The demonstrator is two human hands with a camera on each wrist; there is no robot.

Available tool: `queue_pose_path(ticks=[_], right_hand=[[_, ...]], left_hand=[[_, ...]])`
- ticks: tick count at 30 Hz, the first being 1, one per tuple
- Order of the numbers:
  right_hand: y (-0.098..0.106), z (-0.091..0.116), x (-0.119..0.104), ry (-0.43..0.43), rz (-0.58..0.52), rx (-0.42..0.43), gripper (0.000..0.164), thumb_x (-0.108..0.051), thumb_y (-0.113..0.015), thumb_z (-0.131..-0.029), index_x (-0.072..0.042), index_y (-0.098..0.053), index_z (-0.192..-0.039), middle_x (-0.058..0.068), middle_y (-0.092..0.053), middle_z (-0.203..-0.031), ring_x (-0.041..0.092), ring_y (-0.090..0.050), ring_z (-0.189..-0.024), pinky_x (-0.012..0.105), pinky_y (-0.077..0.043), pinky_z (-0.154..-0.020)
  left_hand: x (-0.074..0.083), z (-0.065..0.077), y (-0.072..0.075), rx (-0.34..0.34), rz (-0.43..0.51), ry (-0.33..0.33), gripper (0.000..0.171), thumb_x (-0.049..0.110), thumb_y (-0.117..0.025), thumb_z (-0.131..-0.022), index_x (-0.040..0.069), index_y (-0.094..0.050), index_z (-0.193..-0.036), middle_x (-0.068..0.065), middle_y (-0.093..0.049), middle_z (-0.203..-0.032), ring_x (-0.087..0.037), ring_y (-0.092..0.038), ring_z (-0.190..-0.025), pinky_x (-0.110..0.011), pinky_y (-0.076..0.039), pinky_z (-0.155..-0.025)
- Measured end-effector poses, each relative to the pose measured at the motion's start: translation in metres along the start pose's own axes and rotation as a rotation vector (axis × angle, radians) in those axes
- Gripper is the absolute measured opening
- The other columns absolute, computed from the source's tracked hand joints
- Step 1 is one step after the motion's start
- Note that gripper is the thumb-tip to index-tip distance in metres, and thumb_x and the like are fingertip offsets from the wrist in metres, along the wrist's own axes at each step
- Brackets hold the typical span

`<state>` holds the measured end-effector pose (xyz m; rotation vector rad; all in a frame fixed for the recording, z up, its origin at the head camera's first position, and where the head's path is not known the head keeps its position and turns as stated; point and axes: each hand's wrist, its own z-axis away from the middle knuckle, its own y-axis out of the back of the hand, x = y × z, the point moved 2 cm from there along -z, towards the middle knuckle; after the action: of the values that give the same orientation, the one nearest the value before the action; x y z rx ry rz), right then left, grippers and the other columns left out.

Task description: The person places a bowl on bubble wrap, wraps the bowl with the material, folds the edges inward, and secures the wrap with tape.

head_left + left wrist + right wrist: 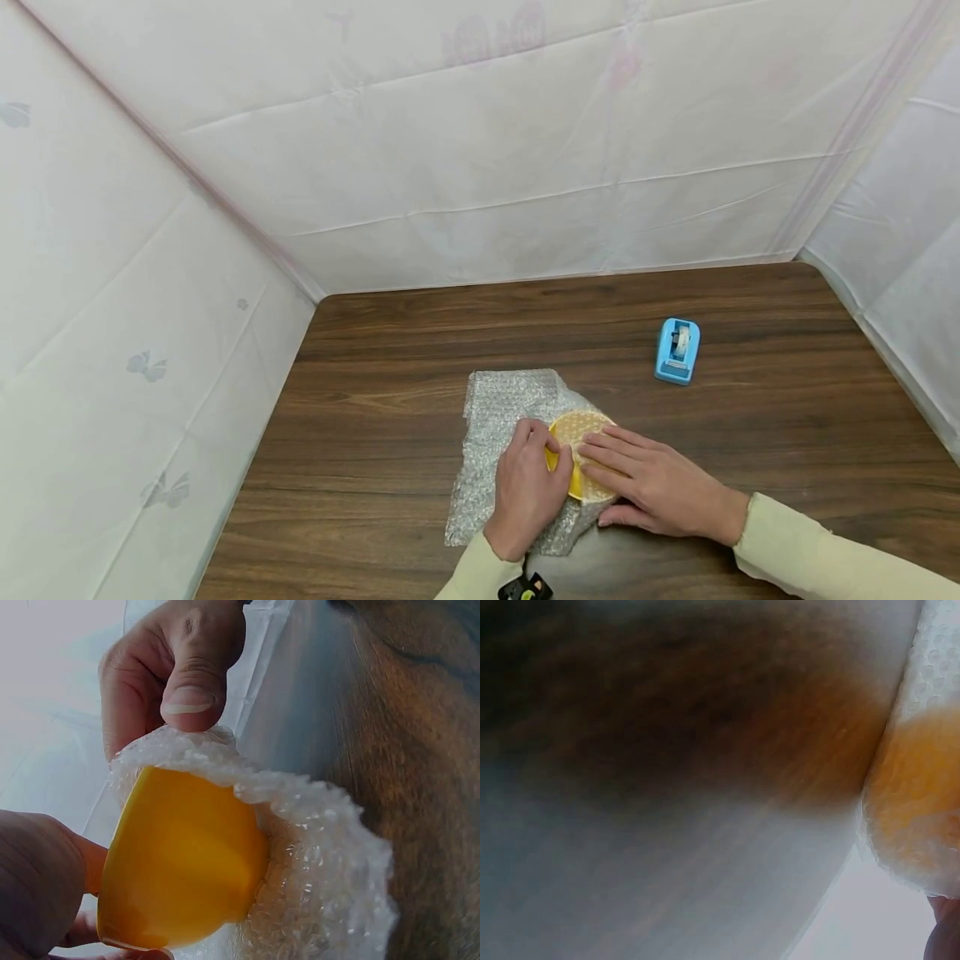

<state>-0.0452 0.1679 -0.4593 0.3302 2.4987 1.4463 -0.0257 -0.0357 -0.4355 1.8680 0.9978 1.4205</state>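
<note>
A yellow bowl (575, 483) stands upright on a sheet of bubble wrap (495, 467), part of which folds over its top from the right. My left hand (528, 483) holds the bowl's left rim with curled fingers. In the left wrist view, the side of the bowl (184, 855) shows bare, with wrap around its base. Across the covered top lie the straight fingers of my right hand (652, 479), pressing the wrap down. Its thumb rests against the wrap's edge. The right wrist view shows yellow through the covering bubble wrap (919, 802); most of that hand is outside it.
A blue tape dispenser (677, 352) with a roll of tape stands behind and right of the bowl. The dark wooden table (360, 433) is bordered by white sheeting (465, 167) at the back and both sides.
</note>
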Motion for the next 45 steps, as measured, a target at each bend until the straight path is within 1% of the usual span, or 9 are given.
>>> queue_pose_path(ticks=[6, 11, 16, 21, 26, 34, 39, 41, 45], right_hand=[[0.000, 0.001, 0.001, -0.002, -0.012, -0.002, 0.058, -0.054, -0.064, -0.099, -0.009, -0.069, -0.135, 0.009, -0.068, -0.142, 0.025, -0.064, -0.134, 0.029, -0.015, -0.132], [-0.003, 0.001, 0.000, 0.022, -0.034, 0.017, 0.058, -0.053, -0.067, -0.098, -0.008, -0.069, -0.134, 0.010, -0.069, -0.139, 0.027, -0.065, -0.132, 0.030, -0.015, -0.132], [-0.003, 0.001, 0.000, 0.026, -0.029, 0.026, 0.055, -0.053, -0.067, -0.097, -0.009, -0.071, -0.131, 0.009, -0.071, -0.137, 0.026, -0.066, -0.129, 0.029, -0.015, -0.132], [-0.003, 0.000, 0.000, 0.022, -0.032, 0.023, 0.054, -0.053, -0.068, -0.097, -0.010, -0.071, -0.130, 0.008, -0.071, -0.137, 0.026, -0.066, -0.130, 0.028, -0.015, -0.132], [-0.003, 0.000, 0.000, 0.023, -0.047, 0.025, 0.052, -0.051, -0.069, -0.097, -0.011, -0.073, -0.129, 0.009, -0.071, -0.137, 0.026, -0.067, -0.129, 0.028, -0.015, -0.131], [-0.003, -0.001, 0.000, 0.023, -0.053, 0.024, 0.048, -0.051, -0.070, -0.096, -0.013, -0.074, -0.125, 0.008, -0.071, -0.136, 0.025, -0.068, -0.127, 0.027, -0.016, -0.131], [-0.003, -0.001, 0.001, 0.019, -0.052, 0.025, 0.047, -0.050, -0.071, -0.096, -0.014, -0.074, -0.125, 0.007, -0.072, -0.135, 0.024, -0.068, -0.126, 0.026, -0.017, -0.131], [-0.003, -0.001, 0.001, 0.016, -0.055, 0.025, 0.046, -0.050, -0.071, -0.096, -0.014, -0.075, -0.124, 0.006, -0.072, -0.134, 0.023, -0.068, -0.126, 0.026, -0.017, -0.131], [-0.003, -0.001, 0.001, 0.012, -0.061, 0.025, 0.046, -0.050, -0.071, -0.096, -0.014, -0.075, -0.124, 0.006, -0.072, -0.134, 0.024, -0.068, -0.126, 0.025, -0.018, -0.130]], left_hand=[[-0.010, -0.009, 0.014, 0.076, 0.109, -0.010, 0.019, 0.017, -0.077, -0.088, 0.011, -0.059, -0.087, -0.002, -0.058, -0.094, -0.011, -0.054, -0.072, -0.021, -0.044, -0.063], [-0.045, -0.033, 0.043, 0.215, 0.107, 0.052, 0.011, 0.012, -0.076, -0.085, 0.007, -0.066, -0.086, -0.008, -0.065, -0.089, -0.022, -0.063, -0.079, -0.035, -0.051, -0.071], [-0.082, -0.056, 0.057, 0.117, -0.013, 0.200, 0.020, 0.019, -0.071, -0.093, 0.000, -0.072, -0.099, -0.017, -0.067, -0.096, -0.025, -0.059, -0.073, -0.046, -0.051, -0.069], [-0.102, -0.073, 0.052, -0.042, -0.110, 0.274, 0.033, 0.026, -0.068, -0.097, -0.006, -0.069, -0.106, -0.024, -0.067, -0.104, -0.039, -0.063, -0.084, -0.054, -0.053, -0.080], [-0.107, -0.087, 0.040, -0.134, -0.131, 0.298, 0.038, 0.031, -0.070, -0.096, -0.006, -0.068, -0.105, -0.024, -0.066, -0.100, -0.045, -0.065, -0.093, -0.056, -0.052, -0.083], [-0.106, -0.107, 0.026, -0.201, -0.018, 0.337, 0.027, 0.024, -0.068, -0.096, 0.006, -0.063, -0.077, -0.004, -0.052, -0.068, -0.019, -0.044, -0.060, -0.035, -0.036, -0.055], [-0.104, -0.110, 0.023, -0.160, 0.005, 0.308, 0.022, 0.017, -0.068, -0.097, 0.007, -0.068, -0.078, -0.006, -0.062, -0.074, -0.019, -0.054, -0.065, -0.037, -0.047, -0.062], [-0.101, -0.110, 0.023, -0.137, 0.012, 0.299, 0.015, 0.016, -0.069, -0.097, 0.004, -0.073, -0.091, -0.012, -0.071, -0.088, -0.023, -0.062, -0.075, -0.042, -0.051, -0.070], [-0.095, -0.109, 0.028, -0.122, 0.067, 0.322, 0.014, 0.017, -0.070, -0.097, 0.005, -0.071, -0.089, -0.012, -0.071, -0.085, -0.021, -0.060, -0.068, -0.037, -0.048, -0.062]])
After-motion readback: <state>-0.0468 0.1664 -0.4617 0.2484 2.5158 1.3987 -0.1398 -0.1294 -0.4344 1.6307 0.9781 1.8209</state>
